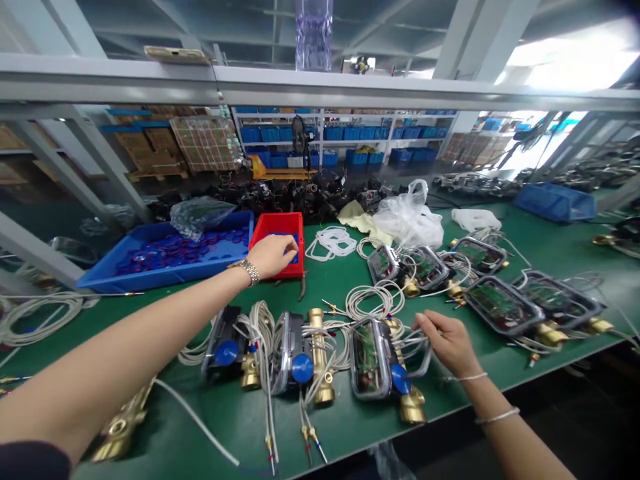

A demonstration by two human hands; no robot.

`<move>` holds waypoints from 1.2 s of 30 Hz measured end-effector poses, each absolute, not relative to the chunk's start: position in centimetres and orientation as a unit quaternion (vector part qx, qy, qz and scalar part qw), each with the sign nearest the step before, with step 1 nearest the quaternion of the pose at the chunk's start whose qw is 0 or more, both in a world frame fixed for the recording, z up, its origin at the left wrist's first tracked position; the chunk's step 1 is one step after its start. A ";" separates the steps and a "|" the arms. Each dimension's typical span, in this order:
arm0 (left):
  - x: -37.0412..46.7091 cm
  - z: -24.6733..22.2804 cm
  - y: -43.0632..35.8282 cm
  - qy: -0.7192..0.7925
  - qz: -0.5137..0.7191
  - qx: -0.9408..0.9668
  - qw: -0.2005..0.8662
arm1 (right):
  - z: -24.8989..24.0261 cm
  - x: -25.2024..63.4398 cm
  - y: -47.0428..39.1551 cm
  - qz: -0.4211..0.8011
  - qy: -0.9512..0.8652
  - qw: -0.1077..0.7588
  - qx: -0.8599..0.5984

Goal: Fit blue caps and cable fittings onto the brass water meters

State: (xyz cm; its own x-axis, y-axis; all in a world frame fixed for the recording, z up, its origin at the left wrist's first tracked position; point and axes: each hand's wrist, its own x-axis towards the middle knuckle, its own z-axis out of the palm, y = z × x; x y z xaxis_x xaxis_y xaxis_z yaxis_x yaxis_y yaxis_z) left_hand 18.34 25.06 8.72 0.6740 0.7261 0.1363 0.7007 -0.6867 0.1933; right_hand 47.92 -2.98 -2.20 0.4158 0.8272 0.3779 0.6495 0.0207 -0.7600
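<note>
My left hand (273, 256) is over the red bin (277, 225), its fingers curled together; whether they hold anything cannot be made out. Small blue parts show inside that bin. At the right, my right hand (447, 342) is closed on a looped grey cable (424, 359) beside a meter (370, 360) with a clear cover, a brass pipe fitting (413, 408) and a blue round cap (401, 379). Left of it stand two more meters, one with a blue cap (303, 368) and brass pipe (317, 333), the other with a blue cap (227, 353).
A blue tray (165, 273) of blue-and-red discs is at back left. White gaskets (333, 243) and a plastic bag (413, 220) lie behind. Several meters (504, 305) with coiled cables fill the right. A metal rail (350, 87) crosses above; the table's front edge is near.
</note>
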 end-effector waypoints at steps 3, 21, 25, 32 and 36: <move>18.9 6.2 30.8 0.422 0.001 0.904 0.067 | -2.3 48.5 -3.5 0.035 -0.542 0.495 -0.679; 20.4 2.0 36.1 0.504 -0.068 0.855 0.107 | -3.2 49.8 -1.3 0.199 -0.445 0.644 -0.590; 20.1 5.4 33.3 0.507 0.040 0.859 0.056 | -3.0 49.9 -1.8 0.214 -0.344 0.658 -0.635; 18.6 10.8 18.9 0.376 0.194 0.895 0.138 | -3.1 47.0 -6.9 0.323 -0.218 0.653 -0.649; 17.8 10.2 9.3 0.279 0.173 0.904 0.274 | -3.9 45.8 -9.4 0.336 -0.188 0.658 -0.647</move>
State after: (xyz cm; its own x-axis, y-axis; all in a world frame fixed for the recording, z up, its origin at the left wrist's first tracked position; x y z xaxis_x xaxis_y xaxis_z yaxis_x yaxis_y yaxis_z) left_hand 17.82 9.35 10.18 0.7847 0.5987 0.1607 0.4090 -0.6949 0.5915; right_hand 45.77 -9.37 -3.87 0.7037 0.6852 -0.1879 -0.1993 -0.0635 -0.9779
